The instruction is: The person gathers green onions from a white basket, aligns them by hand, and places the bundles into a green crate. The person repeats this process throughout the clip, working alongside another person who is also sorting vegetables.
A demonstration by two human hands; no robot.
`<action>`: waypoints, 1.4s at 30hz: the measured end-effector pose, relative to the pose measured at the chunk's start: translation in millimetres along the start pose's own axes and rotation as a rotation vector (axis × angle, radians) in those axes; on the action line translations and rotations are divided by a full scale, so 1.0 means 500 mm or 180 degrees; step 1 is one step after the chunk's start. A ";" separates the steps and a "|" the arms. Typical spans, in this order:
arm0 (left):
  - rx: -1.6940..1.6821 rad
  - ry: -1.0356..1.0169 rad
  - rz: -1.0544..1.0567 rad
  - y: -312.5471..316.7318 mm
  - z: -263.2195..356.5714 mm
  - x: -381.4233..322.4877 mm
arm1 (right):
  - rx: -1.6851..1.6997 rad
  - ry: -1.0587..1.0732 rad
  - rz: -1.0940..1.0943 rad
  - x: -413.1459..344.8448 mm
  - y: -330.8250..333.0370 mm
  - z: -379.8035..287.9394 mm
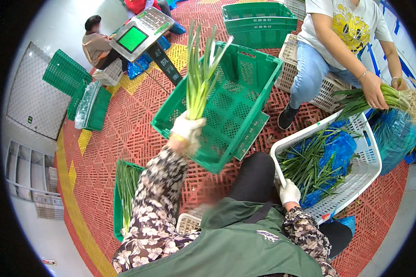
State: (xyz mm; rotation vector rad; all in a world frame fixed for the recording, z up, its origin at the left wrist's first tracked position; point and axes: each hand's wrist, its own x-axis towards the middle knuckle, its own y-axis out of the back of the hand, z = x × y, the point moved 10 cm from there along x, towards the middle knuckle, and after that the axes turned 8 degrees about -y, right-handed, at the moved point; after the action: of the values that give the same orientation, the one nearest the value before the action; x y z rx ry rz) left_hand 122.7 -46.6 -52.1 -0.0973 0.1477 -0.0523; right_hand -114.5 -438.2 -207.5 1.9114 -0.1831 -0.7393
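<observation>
My left hand (pixel 187 131), in a white glove, grips a bunch of green onions (pixel 200 83) by the lower stalks, leaves pointing away from me. The bunch is held above the near left side of a green plastic crate (pixel 228 107) that has a perforated bottom. At the lower right, my right hand (pixel 289 192), also gloved in white, holds the near rim of a white plastic basket (pixel 362 166). Loose green onion leaves (pixel 306 155) and a blue plastic bag (pixel 339 142) lie in that basket.
A digital scale (pixel 133 38) with a lit green display stands beyond the crate. To my left, a green crate (pixel 117 207) holds more green onions (pixel 127 190). A seated co-worker (pixel 346 34) at right handles a rooted bunch (pixel 390 97). Stacked green crates (pixel 260 29) stand behind.
</observation>
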 end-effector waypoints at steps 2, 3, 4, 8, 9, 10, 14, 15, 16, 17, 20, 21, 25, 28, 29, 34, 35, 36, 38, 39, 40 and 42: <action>0.0657 0.0042 -0.0023 -0.054 -0.125 0.086 | -0.0003 0.0021 0.0022 0.000 0.000 0.000; 0.1267 0.0132 -0.0087 -0.074 -0.199 0.122 | 0.0036 0.0052 0.0037 0.000 0.001 -0.001; 0.2208 0.0288 -0.0377 -0.087 -0.276 0.153 | 0.0037 0.0071 0.0070 0.000 0.002 -0.002; 0.4091 0.0815 -0.1418 -0.089 -0.564 0.205 | -0.0058 -0.0036 -0.0088 0.009 -0.010 0.002; 0.4171 0.0936 -0.1473 -0.078 -0.614 0.200 | -0.0148 -0.0036 -0.0129 0.010 -0.013 0.002; 0.4218 0.1014 -0.1501 -0.067 -0.651 0.196 | -0.0144 -0.0028 -0.0113 0.012 -0.013 0.000; 0.4368 0.1100 -0.1542 -0.050 -0.685 0.178 | -0.0152 -0.0026 -0.0096 0.015 -0.011 -0.002; 0.4460 0.1041 -0.1525 -0.058 -0.676 0.172 | -0.0136 -0.0013 -0.0089 0.014 -0.011 -0.003; 0.4387 0.1135 -0.1563 -0.063 -0.672 0.166 | -0.0137 0.0001 -0.0126 0.014 -0.012 -0.004; 0.4228 0.0996 -0.1595 -0.080 -0.662 0.160 | -0.0118 -0.0013 -0.0137 0.014 -0.014 -0.004; 0.3860 0.0701 -0.1748 -0.117 -0.655 0.156 | -0.0118 -0.0020 -0.0148 0.015 -0.014 -0.004; 0.3959 0.0848 -0.1816 -0.108 -0.669 0.153 | -0.0135 -0.0018 -0.0153 0.015 -0.014 -0.004; 0.4044 0.1141 -0.1890 -0.064 -0.728 0.159 | -0.0124 0.0011 -0.0129 0.014 -0.010 -0.008; 0.4178 0.1200 -0.1922 -0.052 -0.742 0.163 | -0.0125 0.0002 -0.0124 0.014 -0.008 -0.009; 0.4196 0.1206 -0.1923 -0.054 -0.737 0.162 | -0.0161 -0.0041 -0.0183 0.015 -0.012 -0.007; 0.4392 0.1261 -0.1848 -0.082 -0.621 0.189 | -0.0083 0.0091 -0.0136 0.014 -0.016 -0.011; 0.4485 0.1308 -0.1756 -0.086 -0.581 0.206 | -0.0090 0.0029 -0.0185 0.014 -0.021 -0.005; 0.4597 0.1369 -0.1651 -0.095 -0.538 0.225 | -0.0054 0.0074 -0.0161 0.012 -0.021 -0.005; 0.4821 0.0540 -0.0964 -0.145 -0.392 0.283 | -0.0039 0.0033 -0.0162 0.015 -0.024 0.005; 0.4577 0.0173 -0.0478 -0.166 -0.316 0.290 | -0.0049 0.0014 -0.0188 0.018 -0.029 0.010; 0.4289 -0.1107 0.0214 -0.216 -0.193 0.274 | -0.0032 -0.0003 -0.0182 0.019 -0.028 0.015; 0.3040 -0.2464 0.0628 -0.296 -0.045 0.195 | 0.0005 0.0013 -0.0128 0.020 -0.025 0.020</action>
State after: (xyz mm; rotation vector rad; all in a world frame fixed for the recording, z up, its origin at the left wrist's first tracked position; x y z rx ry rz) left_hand 208.8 -201.7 -73.3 0.8463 -0.6470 0.1164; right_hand -114.7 -444.9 -225.2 1.9230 -0.1431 -0.7621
